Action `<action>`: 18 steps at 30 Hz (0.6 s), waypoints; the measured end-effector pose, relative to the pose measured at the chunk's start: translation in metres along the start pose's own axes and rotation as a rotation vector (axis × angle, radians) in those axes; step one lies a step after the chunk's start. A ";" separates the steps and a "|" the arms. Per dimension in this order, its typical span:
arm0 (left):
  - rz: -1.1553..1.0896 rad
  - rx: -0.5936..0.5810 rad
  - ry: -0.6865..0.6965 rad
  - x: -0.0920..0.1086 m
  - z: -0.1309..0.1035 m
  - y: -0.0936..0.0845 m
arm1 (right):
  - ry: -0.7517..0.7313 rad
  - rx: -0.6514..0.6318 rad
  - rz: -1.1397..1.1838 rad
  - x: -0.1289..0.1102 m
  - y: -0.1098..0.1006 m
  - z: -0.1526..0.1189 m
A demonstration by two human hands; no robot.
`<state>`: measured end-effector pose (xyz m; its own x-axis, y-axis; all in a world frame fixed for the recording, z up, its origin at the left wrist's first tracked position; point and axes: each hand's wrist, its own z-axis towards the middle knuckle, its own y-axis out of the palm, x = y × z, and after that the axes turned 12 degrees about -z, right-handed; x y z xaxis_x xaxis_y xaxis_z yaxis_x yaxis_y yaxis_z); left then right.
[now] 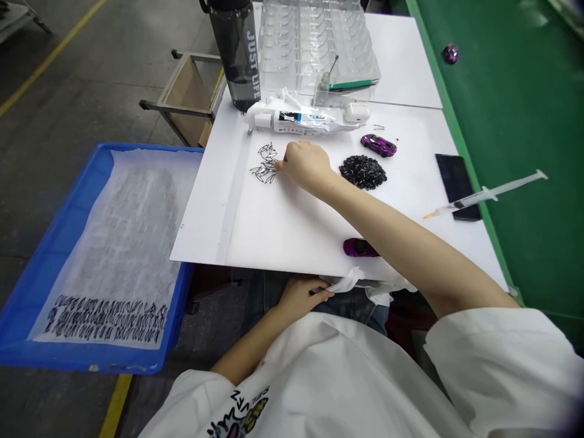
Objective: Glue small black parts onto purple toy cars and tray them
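Over the white board, my right hand (306, 163) is closed with its fingertips down at a loose pile of thin, black-outlined pieces (265, 170). What its fingers pinch, if anything, is hidden. My left hand (298, 298) rests low by my lap, its thumb and finger closed on a crumpled white tissue (347, 281). Right of my right hand lies a heap of small black pieces (364, 172), with a purple toy car (378, 145) just beyond it. Another purple toy car (358, 247) sits near the board's front edge, partly covered by my right forearm.
A white tube (301, 120), a dark bottle (237, 55) and clear plastic trays (314, 42) stand behind. At right are a syringe (483, 196), a black flat block (456, 176) and a green surface (515, 121). A blue tray (86, 359) with rows of black pieces is at left.
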<state>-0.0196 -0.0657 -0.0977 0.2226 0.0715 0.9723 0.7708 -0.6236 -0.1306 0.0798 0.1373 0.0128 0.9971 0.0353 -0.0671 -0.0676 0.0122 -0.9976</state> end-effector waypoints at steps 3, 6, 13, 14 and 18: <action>-0.031 -0.097 0.040 0.007 -0.010 -0.014 | 0.041 0.009 0.072 0.000 0.003 0.004; -0.043 -0.098 0.063 0.018 -0.021 -0.023 | 0.055 0.051 0.117 0.000 0.009 0.007; -0.225 0.007 -0.049 0.039 -0.037 -0.038 | 0.024 0.060 0.288 0.012 0.016 0.015; -0.292 -0.004 -0.094 0.038 -0.036 -0.039 | 0.033 0.017 0.328 0.015 0.010 0.013; -0.638 -0.095 -0.346 0.023 -0.022 -0.026 | -0.008 -0.100 0.471 0.030 -0.029 -0.030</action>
<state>-0.0477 -0.0652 -0.0672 -0.0645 0.6758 0.7343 0.7617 -0.4420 0.4737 0.1123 0.1079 0.0396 0.8583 0.0218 -0.5127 -0.5081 -0.1030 -0.8551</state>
